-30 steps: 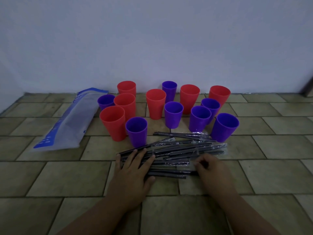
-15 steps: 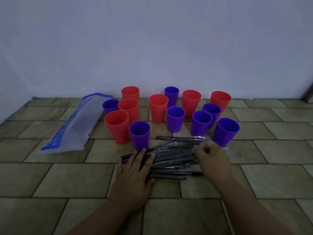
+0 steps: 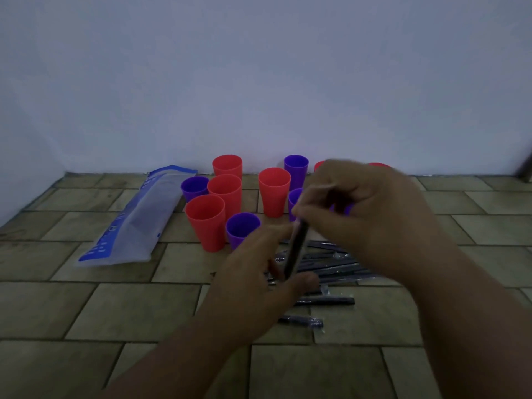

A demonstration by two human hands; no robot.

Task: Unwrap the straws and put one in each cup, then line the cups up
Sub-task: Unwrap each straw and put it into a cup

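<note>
Wrapped straw (image 3: 296, 249) — pinched between both hands

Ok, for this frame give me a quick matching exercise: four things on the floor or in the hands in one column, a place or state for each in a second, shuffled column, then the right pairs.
Things:
1. blue-and-clear bag
2. wrapped straw
3. pile of straws
4. nearest purple cup

Places or states:
A. held between the left hand and the right hand, raised off the floor
B. lying flat on the tiles, left of the cups
C. standing upright and empty, beside a red cup
D. lying on the tiles, partly hidden behind both hands

Pairs: 1-B, 2-A, 3-D, 4-C
</note>
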